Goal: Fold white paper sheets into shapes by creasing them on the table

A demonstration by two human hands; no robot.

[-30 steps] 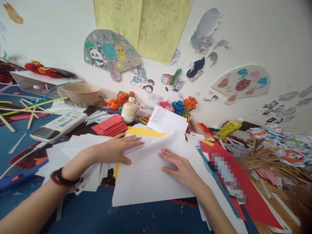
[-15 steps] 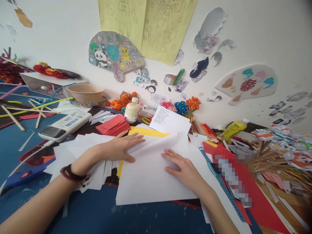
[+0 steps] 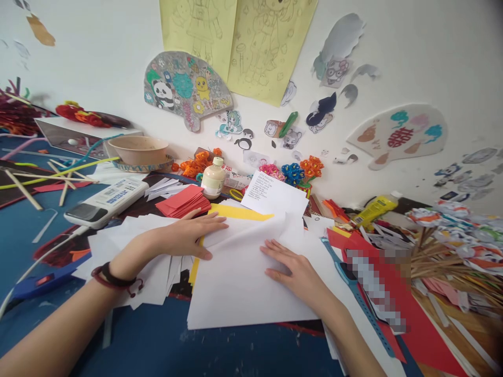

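Note:
A large white sheet of paper [image 3: 243,293] lies in front of me, with a raised fold or crease running across its upper part. My left hand [image 3: 190,233] rests flat on the paper's upper left, fingers stretched out. On the right side of the sheet lies my right hand [image 3: 285,264], its fingers extended and slightly apart. Yellow paper [image 3: 239,212] shows beneath the sheet along the top and left edge. Just beyond my left hand is a stack of red paper slips [image 3: 184,201]. White papers [image 3: 151,285] lie under my left forearm.
Behind the papers stand a cream bottle [image 3: 213,179] and a handwritten card [image 3: 273,193]. A white power bank [image 3: 106,203] with a cable lies left. At right are a blue watch [image 3: 349,277], red paper [image 3: 424,324] and wooden sticks [image 3: 432,251]. A beige bowl [image 3: 138,151] sits at the back left.
My left hand has slid slightly left over the paper, with its wrist a little further left. The right hand stays in place on the sheet.

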